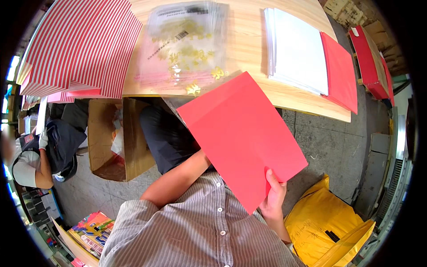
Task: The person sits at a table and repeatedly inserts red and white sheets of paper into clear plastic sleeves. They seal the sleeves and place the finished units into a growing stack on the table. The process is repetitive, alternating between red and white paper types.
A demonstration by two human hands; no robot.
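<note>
My right hand grips the lower right corner of a red sheet or folder, its thumb on top and its fingers underneath. The sheet is tilted and held over my lap, its far corner overlapping the table's near edge. My left forearm reaches under the sheet, which hides the left hand and its fingers. Some clear plastic shows beside the sheet's upper left corner. Just beyond lies a stack of clear plastic bags with gold decorations, on the wooden table.
Tall red-and-white striped stacks stand at left. White sheets and a red sheet lie at right. A cardboard box sits below the table, a yellow bag at lower right. A gloved person is at far left.
</note>
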